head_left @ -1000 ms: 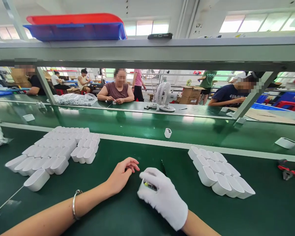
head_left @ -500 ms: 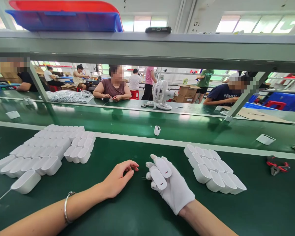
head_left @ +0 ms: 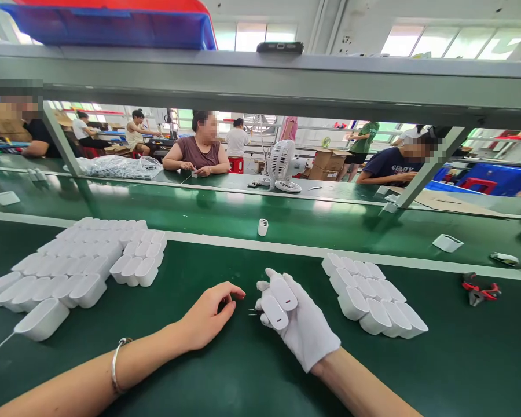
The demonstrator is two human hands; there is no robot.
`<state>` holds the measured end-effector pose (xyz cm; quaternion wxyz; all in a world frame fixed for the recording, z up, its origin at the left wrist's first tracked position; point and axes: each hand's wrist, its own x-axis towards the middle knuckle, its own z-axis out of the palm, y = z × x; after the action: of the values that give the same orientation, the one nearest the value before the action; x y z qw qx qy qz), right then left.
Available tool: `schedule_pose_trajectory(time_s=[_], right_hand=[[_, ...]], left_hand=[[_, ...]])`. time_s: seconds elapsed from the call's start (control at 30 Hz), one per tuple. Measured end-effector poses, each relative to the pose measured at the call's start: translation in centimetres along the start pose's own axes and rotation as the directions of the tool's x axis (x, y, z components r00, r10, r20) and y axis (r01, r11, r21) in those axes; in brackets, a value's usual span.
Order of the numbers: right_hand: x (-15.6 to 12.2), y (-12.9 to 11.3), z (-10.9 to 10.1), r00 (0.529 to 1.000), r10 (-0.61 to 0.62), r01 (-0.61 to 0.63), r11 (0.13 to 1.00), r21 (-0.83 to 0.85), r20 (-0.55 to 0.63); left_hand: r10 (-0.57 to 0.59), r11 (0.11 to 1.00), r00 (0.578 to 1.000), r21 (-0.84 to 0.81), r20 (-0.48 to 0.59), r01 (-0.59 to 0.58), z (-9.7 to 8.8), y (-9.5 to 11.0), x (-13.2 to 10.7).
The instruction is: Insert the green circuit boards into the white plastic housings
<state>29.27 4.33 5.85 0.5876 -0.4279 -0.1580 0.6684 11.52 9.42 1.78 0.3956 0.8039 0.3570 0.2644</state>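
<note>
- Green tabletop: fills the foreground, everything close by lies on it.
- Grey shelf: spans the top, blue tray on it at left.
- Left block of white cases: packed rows, left of both hands; one case sits at its near edge.
- Right block of white cases: smaller, beyond and right of the glove.
- Right hand: white glove, palm up, grasping two white pieces; thin metal prongs stick out past the fingers.
- Left hand: bare, released, fingers loosely bent, just beside the glove; cannot tell if it rests on the table. Silver bracelet at wrist.
- Red-handled pliers: far right, well apart from both hands.
- Two white pieces: side by side in the glove, rounded ends up, small dark slot on each.
</note>
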Motion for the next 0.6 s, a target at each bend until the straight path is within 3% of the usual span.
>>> schedule_pose_trajectory(time_s=[0.1, 0.17, 0.2, 0.23, 0.3, 0.37, 0.4, 0.43, 0.47, 0.5, 0.6], right_hand=[[1.7, -0.9, -0.3, 0.987, -0.147, 0.135, 0.98, -0.147, -0.073], [3.9, -2.4, -0.2, 0.94, -0.318, 0.235, 0.87, -0.433, -0.128], [5.3, -3.4, 0.0, 0.897, -0.422, 0.259, 0.749, -0.61, -0.136], [6.8, -4.4, 0.3, 0.843, -0.525, 0.239, 0.56, -0.793, -0.117], [9.8, -6.7, 1.0, 0.778, -0.62, 0.214, 0.413, -0.885, -0.102], [12.5, -8.4, 1.4, 0.719, -0.691, 0.169, 0.276, -0.946, -0.073], [13.6, -8.9, 1.4, 0.69, -0.723, 0.108, 0.162, -0.981, -0.043], [14.6, -9.2, 1.2, 0.67, -0.742, -0.014, -0.037, -0.999, 0.018], [15.4, -9.2, 0.9, 0.677, -0.732, -0.121, -0.208, -0.971, 0.073], [16.0, -9.1, 0.5, 0.692, -0.715, -0.166, -0.288, -0.943, 0.097], [17.4, -8.1, -0.4, 0.743, -0.667, -0.218, -0.327, -0.92, 0.061]], left_hand=[[0.02, 0.998, 1.0, 0.062, -0.018, -0.018, 0.2, -0.3, -0.1], [0.055, 0.989, 0.997, 0.137, -0.057, -0.047, 0.4, -0.6, -0.2], [0.078, 0.979, 0.993, 0.195, -0.093, -0.059, 0.4, -0.8, -0.2], [0.105, 0.961, 0.986, 0.269, -0.13, -0.066, 0.3, -0.8, -0.2], [0.167, 0.885, 0.969, 0.462, -0.181, -0.066, -0.3, -0.8, 0.1], [0.194, 0.744, 0.96, 0.668, -0.203, -0.009, -1.8, -0.5, 0.7], [0.176, 0.66, 0.957, 0.749, -0.231, 0.06, -2.7, -0.3, 1.1], [0.133, 0.572, 0.95, 0.805, -0.283, 0.159, -3.8, -0.1, 1.4], [0.072, 0.485, 0.932, 0.829, -0.354, 0.278, -4.9, 0.1, 1.7], [0.003, 0.405, 0.905, 0.828, -0.426, 0.388, -6.0, 0.3, 1.8], [-0.174, 0.241, 0.839, 0.804, -0.515, 0.543, -8.8, 0.6, 1.9]])
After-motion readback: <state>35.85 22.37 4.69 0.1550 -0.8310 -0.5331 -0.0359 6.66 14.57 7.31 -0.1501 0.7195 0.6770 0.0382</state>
